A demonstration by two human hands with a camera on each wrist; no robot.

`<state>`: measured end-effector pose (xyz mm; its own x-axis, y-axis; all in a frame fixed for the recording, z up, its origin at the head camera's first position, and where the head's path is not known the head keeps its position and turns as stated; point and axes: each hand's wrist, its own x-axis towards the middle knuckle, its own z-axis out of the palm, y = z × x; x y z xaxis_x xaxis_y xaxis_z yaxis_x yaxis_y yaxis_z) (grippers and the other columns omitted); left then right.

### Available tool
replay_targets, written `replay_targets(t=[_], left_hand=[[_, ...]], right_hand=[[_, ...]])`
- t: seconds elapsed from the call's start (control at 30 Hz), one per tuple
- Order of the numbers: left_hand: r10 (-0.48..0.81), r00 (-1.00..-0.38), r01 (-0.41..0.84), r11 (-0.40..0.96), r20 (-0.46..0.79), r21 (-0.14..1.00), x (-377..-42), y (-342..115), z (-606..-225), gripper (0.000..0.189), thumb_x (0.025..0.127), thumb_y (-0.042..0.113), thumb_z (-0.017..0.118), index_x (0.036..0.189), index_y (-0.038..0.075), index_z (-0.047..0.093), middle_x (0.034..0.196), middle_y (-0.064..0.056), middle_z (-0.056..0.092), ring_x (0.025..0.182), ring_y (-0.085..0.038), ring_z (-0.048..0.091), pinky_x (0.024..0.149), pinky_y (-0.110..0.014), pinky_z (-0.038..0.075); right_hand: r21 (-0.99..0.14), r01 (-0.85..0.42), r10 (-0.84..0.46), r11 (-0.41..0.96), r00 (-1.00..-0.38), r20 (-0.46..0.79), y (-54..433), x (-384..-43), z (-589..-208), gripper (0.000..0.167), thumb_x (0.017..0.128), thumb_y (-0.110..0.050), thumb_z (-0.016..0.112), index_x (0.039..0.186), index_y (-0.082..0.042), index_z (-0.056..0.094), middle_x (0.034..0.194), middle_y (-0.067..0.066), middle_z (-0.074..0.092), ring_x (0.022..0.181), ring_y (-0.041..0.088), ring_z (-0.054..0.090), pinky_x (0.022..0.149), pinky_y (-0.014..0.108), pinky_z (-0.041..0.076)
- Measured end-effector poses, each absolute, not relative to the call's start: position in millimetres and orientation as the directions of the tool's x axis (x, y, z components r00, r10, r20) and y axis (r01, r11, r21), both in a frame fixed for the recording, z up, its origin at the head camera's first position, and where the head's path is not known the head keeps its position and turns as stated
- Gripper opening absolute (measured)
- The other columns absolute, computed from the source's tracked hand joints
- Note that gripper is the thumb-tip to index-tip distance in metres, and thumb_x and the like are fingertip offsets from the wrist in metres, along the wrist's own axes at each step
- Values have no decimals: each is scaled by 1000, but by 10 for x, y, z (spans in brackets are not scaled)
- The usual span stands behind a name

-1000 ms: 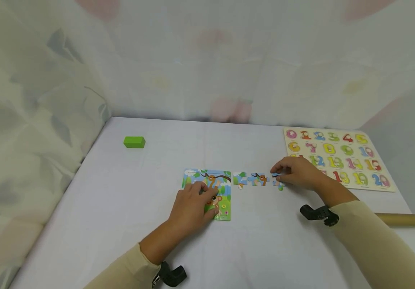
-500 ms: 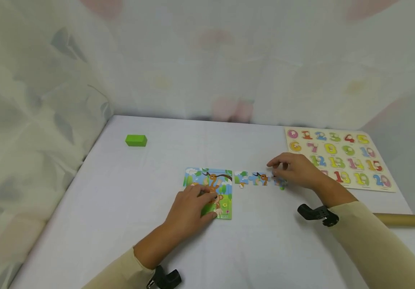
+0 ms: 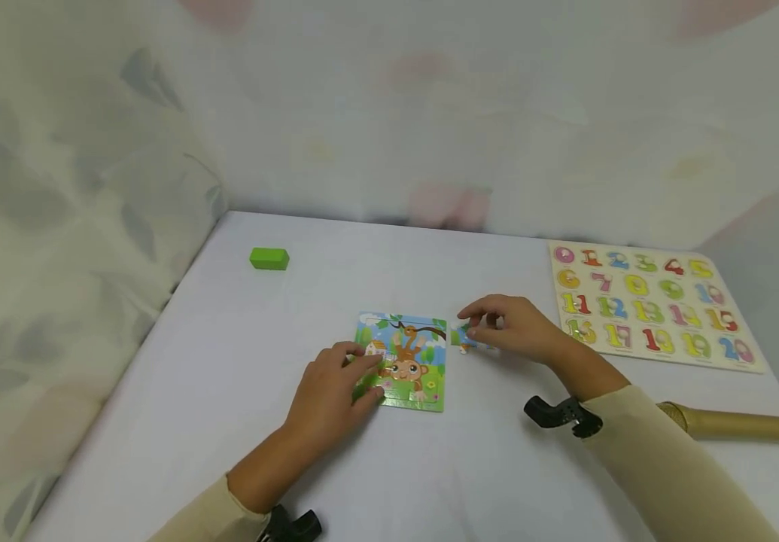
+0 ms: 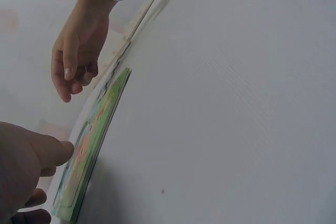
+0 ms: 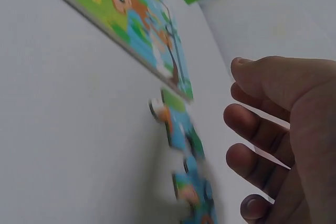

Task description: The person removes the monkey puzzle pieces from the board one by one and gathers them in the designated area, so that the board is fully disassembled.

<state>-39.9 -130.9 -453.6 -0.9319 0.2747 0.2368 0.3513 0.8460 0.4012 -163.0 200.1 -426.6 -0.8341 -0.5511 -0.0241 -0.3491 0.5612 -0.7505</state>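
A square jigsaw puzzle (image 3: pixel 416 388) with a monkey picture lies flat near the middle of the table. At its left edge is my left hand (image 3: pixel 324 384), fingers loosely bent, with fingertips over the board and nothing gripped. Just right of the puzzle, loose jigsaw pieces (image 5: pixel 178 124) lie in a row, partly hidden in the head view. My right hand (image 3: pixel 514 327) hovers over this row with relaxed fingers. In the right wrist view a gap shows between its fingertips and the pieces.
A number board (image 3: pixel 656 309) with numbered pieces lies at the back right. A tan roll (image 3: pixel 744 424) rests at the right, partly behind the right sleeve. A green block (image 3: pixel 269 259) sits at the back left. Patterned curtains (image 3: pixel 362 113) stand behind the table.
My right hand has left the far right piece and moved left over the row. My left hand has drawn back left, uncovering more of the puzzle. The head view has shifted slightly.
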Motion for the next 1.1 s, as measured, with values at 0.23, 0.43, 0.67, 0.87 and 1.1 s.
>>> replay_targets(t=[0.23, 0.43, 0.67, 0.87, 1.1], left_hand=[[221, -947, 298, 873, 232, 387, -381, -1399, -4549, 43, 85, 25, 93, 125, 19, 79, 124, -9, 67, 105, -32, 63, 82, -51, 50], [162, -964, 236, 884, 209, 404, -388, -1404, -4589, 51, 86, 25, 91, 133, 14, 75, 123, -9, 67, 111, -34, 61, 87, -54, 48], [111, -978, 179, 877, 175, 446, -431, -1345, -4657, 56, 91, 30, 86, 142, 14, 70, 121, -10, 67, 110, -33, 60, 86, -52, 46], [85, -986, 142, 879, 145, 455, -475, -1315, -4681, 59, 92, 31, 85, 145, 13, 67, 121, -10, 65, 109, -32, 59, 87, -53, 46], [71, -991, 118, 874, 117, 471, -521, -1319, -4677, 61, 88, 31, 90, 142, 15, 69, 121, -9, 65, 108, -32, 59, 84, -52, 46]], right_hand=[[-772, -424, -619, 474, -784, 51, 1719, -1606, -4366, 28, 97, -13, 78, 124, -10, 78, 103, -6, 70, 89, 17, 62, 75, 33, 50], [-790, -446, -656, 421, -751, 75, 1457, -1614, -4431, 26, 99, -10, 75, 125, -8, 77, 105, -2, 72, 86, 16, 62, 74, 33, 50], [-784, -419, -662, 459, -749, 13, 1123, -1594, -4423, 28, 101, -10, 71, 128, -12, 76, 111, -1, 73, 90, 14, 60, 81, 34, 52], [-726, -460, -676, 511, -737, -9, 907, -1560, -4428, 33, 98, -7, 67, 130, -12, 76, 111, -1, 70, 82, 12, 57, 79, 33, 50], [-640, -478, -668, 601, -741, -75, 759, -1527, -4436, 46, 90, -5, 71, 135, -19, 75, 124, -2, 69, 101, 16, 58, 91, 43, 46]])
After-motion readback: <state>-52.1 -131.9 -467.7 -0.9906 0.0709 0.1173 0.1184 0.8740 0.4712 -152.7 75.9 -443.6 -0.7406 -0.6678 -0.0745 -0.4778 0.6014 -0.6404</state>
